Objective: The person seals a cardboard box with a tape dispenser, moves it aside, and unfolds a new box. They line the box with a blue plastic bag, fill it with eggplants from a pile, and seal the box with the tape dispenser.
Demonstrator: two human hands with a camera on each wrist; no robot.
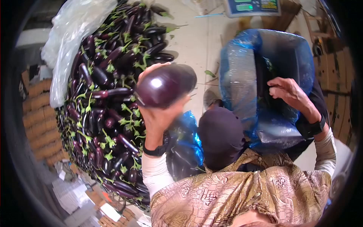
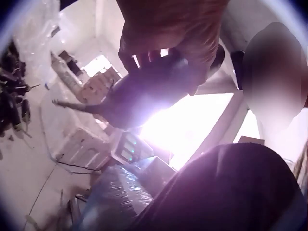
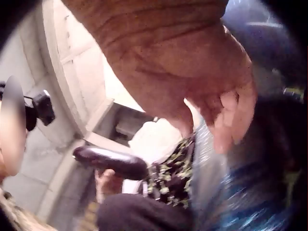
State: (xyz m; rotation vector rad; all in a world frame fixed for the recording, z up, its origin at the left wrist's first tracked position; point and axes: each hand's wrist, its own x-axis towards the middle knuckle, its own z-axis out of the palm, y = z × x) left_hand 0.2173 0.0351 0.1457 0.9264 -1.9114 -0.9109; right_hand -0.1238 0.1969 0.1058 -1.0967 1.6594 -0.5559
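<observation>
A glossy dark purple eggplant is raised in my left hand, beside the heap of eggplants. The left wrist view shows the fingers of that hand curled round the eggplant, its stem pointing left. My right hand hovers over a box lined with blue plastic, its fingers loosely bent and holding nothing. Dark eggplants lie in the shadow inside the box. In the right wrist view the empty right hand hangs by the plastic, with the held eggplant farther off.
Clear plastic sheeting borders the heap's left side. A scale with a lit display stands beyond the box. Another blue plastic bag lies between the heap and my dark-clad knee. Stacked cartons stand at the right.
</observation>
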